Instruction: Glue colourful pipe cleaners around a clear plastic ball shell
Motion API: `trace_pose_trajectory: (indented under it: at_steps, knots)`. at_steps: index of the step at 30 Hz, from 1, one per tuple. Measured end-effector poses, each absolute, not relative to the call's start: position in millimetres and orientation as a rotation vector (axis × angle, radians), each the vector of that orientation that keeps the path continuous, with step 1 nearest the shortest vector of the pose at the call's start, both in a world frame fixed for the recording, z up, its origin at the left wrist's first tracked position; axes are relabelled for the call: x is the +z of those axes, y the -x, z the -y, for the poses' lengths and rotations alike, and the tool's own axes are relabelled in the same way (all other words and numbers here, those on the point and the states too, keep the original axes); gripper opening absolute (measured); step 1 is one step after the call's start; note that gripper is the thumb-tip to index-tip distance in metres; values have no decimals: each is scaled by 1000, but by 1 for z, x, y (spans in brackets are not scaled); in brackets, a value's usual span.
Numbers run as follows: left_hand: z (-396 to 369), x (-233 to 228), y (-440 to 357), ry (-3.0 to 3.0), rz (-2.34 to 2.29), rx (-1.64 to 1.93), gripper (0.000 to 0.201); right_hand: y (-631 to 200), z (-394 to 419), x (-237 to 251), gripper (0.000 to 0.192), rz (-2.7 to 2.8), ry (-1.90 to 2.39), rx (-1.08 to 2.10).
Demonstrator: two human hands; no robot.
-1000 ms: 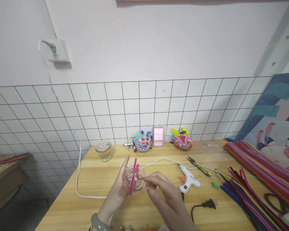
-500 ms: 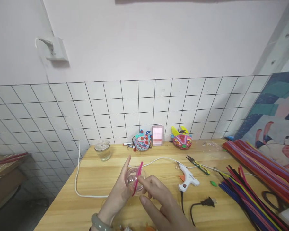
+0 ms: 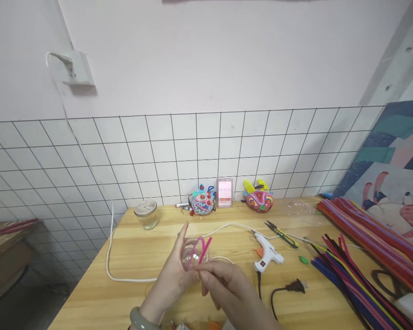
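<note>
My left hand [image 3: 179, 263] is wrapped around a clear plastic ball [image 3: 190, 257], thumb low and a finger raised on its far side. A pink pipe cleaner [image 3: 205, 250] lies bent against the ball's right side, with one stretch showing through or across the plastic. My right hand [image 3: 232, 284] pinches the pipe cleaner at its lower end, thumb and index finger meeting the left thumb there. The exact spot of the pinch is partly hidden by the fingertips.
Right of my hands lie a white glue gun [image 3: 267, 252], thread snips [image 3: 281, 234], a black plug [image 3: 296, 286] and bundles of coloured pipe cleaners [image 3: 361, 238]. Along the wall stand a glass jar [image 3: 146, 215], a blue decorated animal head [image 3: 203, 202] and a pink one [image 3: 259, 200].
My right hand has gone from touching the pink pipe cleaner with a fingertip to pinching its lower end. The pipe cleaner has bent around, with its free end now leaning up to the right.
</note>
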State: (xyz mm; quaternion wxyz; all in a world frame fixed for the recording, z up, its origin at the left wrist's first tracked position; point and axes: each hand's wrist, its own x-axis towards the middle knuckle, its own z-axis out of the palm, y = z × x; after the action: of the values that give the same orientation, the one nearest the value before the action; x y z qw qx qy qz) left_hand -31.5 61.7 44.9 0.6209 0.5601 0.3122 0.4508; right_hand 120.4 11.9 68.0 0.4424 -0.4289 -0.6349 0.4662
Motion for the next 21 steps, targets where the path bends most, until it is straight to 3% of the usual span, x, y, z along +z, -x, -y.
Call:
trace_pose_trajectory:
  at_steps: [7, 21]
  knots:
    - [-61, 58, 30, -1330, -898, 1001, 146, -123, -17, 67, 49, 1371, 1078, 1466]
    - [-63, 47, 47, -1833, -1086, 1029, 133, -127, -20, 66, 34, 1178, 990, 1867]
